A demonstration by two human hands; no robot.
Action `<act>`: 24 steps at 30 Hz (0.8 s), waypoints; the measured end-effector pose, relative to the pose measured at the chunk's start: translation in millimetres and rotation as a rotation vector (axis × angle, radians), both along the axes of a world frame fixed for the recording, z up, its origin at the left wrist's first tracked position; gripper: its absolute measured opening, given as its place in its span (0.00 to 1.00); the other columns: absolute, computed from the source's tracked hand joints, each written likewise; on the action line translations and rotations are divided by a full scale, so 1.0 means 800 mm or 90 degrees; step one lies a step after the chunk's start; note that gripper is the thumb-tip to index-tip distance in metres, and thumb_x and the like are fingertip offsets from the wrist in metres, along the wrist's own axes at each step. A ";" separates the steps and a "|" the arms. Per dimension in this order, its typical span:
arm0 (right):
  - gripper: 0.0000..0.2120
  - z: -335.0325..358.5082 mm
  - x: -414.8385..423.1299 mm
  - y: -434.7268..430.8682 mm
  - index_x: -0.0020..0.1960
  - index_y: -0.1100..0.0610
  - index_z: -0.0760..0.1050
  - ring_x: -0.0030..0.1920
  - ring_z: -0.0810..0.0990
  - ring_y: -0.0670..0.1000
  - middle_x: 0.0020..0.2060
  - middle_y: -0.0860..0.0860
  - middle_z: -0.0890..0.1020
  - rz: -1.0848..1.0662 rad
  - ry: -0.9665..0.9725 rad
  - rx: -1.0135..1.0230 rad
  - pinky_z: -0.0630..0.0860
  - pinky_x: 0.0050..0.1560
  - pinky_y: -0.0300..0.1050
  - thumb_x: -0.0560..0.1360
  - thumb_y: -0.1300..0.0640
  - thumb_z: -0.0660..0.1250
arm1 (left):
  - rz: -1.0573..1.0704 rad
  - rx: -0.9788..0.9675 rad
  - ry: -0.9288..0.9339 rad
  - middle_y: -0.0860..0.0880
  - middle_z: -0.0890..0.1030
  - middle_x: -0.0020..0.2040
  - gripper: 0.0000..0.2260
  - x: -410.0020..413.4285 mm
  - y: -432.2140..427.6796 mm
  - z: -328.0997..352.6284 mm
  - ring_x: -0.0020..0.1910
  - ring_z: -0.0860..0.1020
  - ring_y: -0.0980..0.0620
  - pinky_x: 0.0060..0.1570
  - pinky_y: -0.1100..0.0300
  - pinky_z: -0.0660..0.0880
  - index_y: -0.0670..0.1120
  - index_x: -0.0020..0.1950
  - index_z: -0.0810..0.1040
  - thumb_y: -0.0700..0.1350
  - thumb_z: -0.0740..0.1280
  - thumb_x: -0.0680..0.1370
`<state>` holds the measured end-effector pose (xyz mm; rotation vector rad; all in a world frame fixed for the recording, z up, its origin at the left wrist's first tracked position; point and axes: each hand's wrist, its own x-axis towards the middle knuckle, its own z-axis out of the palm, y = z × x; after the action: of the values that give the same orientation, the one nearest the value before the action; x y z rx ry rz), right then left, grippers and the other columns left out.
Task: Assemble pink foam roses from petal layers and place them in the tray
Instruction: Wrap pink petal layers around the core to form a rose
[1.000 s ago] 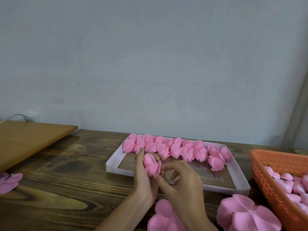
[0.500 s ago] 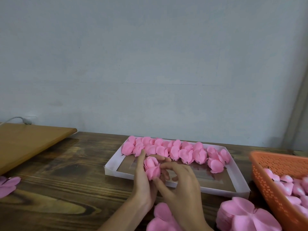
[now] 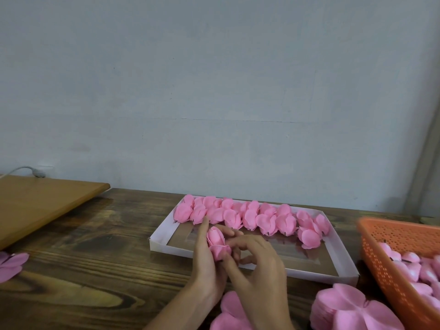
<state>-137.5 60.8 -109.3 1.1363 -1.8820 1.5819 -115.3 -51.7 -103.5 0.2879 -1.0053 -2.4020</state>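
A pink foam rose point(image 3: 217, 244) sits between both hands, just above the near rim of the white tray point(image 3: 332, 252). My left hand point(image 3: 207, 265) cups it from the left, index finger pointing up along its side. My right hand point(image 3: 258, 267) pinches its base and right side with thumb and curled fingers. Along the tray's far side lies a row of finished pink roses point(image 3: 250, 216). A flat petal layer point(image 3: 232, 314) lies on the table under my wrists. A stack of petal layers point(image 3: 350, 310) stands at the lower right.
An orange perforated basket point(image 3: 390, 256) with several pink buds stands at the right edge. A light wooden board point(image 3: 40, 206) lies at the left, with a cable behind it. Another petal piece point(image 3: 10, 265) lies at the far left on the dark wooden table point(image 3: 90, 258).
Both hands keep working the rose at the tray's near rim. My right fingers have shifted around its side. The view has tilted slightly.
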 end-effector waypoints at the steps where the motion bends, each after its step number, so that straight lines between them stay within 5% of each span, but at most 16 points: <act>1: 0.11 0.000 -0.001 0.000 0.44 0.46 0.83 0.50 0.82 0.47 0.40 0.43 0.81 0.007 0.006 -0.003 0.81 0.41 0.47 0.70 0.61 0.79 | 0.001 0.003 0.001 0.43 0.81 0.39 0.25 0.000 0.000 0.000 0.24 0.70 0.49 0.31 0.58 0.72 0.43 0.34 0.79 0.61 0.62 0.81; 6: 0.12 -0.002 -0.005 0.001 0.42 0.48 0.83 0.42 0.79 0.48 0.37 0.41 0.79 -0.001 0.061 0.003 0.80 0.40 0.50 0.67 0.63 0.79 | 0.004 0.009 -0.004 0.45 0.77 0.33 0.24 -0.002 -0.002 -0.002 0.23 0.69 0.50 0.27 0.60 0.73 0.44 0.33 0.77 0.60 0.64 0.80; 11: 0.14 0.001 -0.006 0.002 0.45 0.45 0.85 0.41 0.80 0.46 0.37 0.40 0.81 -0.027 0.071 0.001 0.78 0.43 0.39 0.66 0.62 0.82 | 0.007 -0.003 -0.020 0.45 0.75 0.31 0.25 -0.004 -0.004 -0.004 0.24 0.71 0.48 0.28 0.59 0.74 0.43 0.33 0.75 0.61 0.65 0.80; 13: 0.15 0.001 -0.006 0.001 0.47 0.45 0.86 0.43 0.81 0.47 0.39 0.40 0.80 -0.022 0.056 -0.014 0.81 0.43 0.45 0.67 0.61 0.82 | 0.014 0.012 -0.029 0.45 0.74 0.31 0.25 -0.005 -0.004 -0.005 0.26 0.71 0.49 0.29 0.58 0.74 0.43 0.33 0.76 0.62 0.66 0.80; 15: 0.18 0.003 -0.004 0.000 0.52 0.43 0.86 0.43 0.81 0.48 0.39 0.40 0.80 -0.020 0.046 -0.024 0.82 0.42 0.49 0.68 0.61 0.82 | 0.019 0.035 -0.041 0.46 0.74 0.30 0.25 -0.005 -0.004 -0.005 0.26 0.73 0.50 0.29 0.57 0.76 0.45 0.32 0.77 0.63 0.68 0.78; 20: 0.29 0.007 0.002 0.004 0.58 0.34 0.79 0.45 0.84 0.47 0.43 0.34 0.83 0.002 0.018 -0.020 0.81 0.48 0.41 0.67 0.61 0.82 | 0.011 0.065 -0.042 0.47 0.78 0.30 0.23 -0.001 0.003 -0.001 0.26 0.78 0.51 0.28 0.60 0.78 0.47 0.31 0.83 0.63 0.70 0.77; 24: 0.20 0.004 0.000 0.003 0.50 0.40 0.82 0.45 0.83 0.46 0.40 0.36 0.84 -0.007 0.015 -0.005 0.81 0.45 0.43 0.66 0.59 0.82 | 0.013 0.039 -0.061 0.47 0.72 0.28 0.25 -0.001 0.000 0.001 0.24 0.71 0.51 0.25 0.61 0.71 0.46 0.31 0.76 0.65 0.67 0.78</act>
<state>-137.5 63.1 -105.7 1.1349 -1.8612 1.5622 -115.8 -51.7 -102.8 0.4372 -0.9667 -2.4241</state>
